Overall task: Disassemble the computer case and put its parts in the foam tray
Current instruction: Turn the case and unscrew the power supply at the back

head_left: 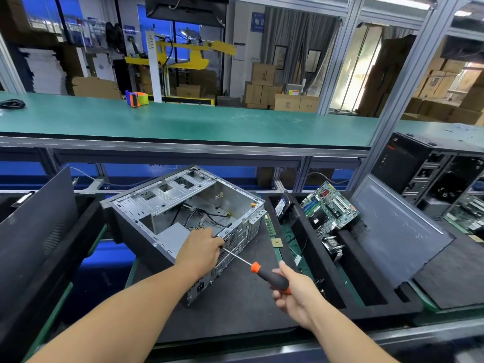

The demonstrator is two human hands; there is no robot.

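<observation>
A: Where is the computer case [183, 218] in all this?

B: Lying on its side with the open face up, on the dark mat of the counter [235, 305]. Everything else I'll place from it. The foam tray [348, 292] sits just to its right, and already holds a motherboard [329, 208], a drive [284, 206] and a memory stick [269, 224].

A: And the hands?

B: The left hand [200, 251] is curled over the case's near rear edge, holding it steady, beside the grey power supply [174, 233] inside the case. The right hand [293, 292] grips the black and orange handle of a screwdriver [262, 271], whose shaft reaches toward the case's rear panel. The tip is hidden behind the left hand.

A: So which step?

B: I judge it to be undoing the rear screws that hold the power supply; cables [199, 213] still lie in the case.

A: What does the next move need?

B: Probably seating the tip squarely in a screw head, with the case braced so that it cannot slide, then catching the loose screw.
</observation>
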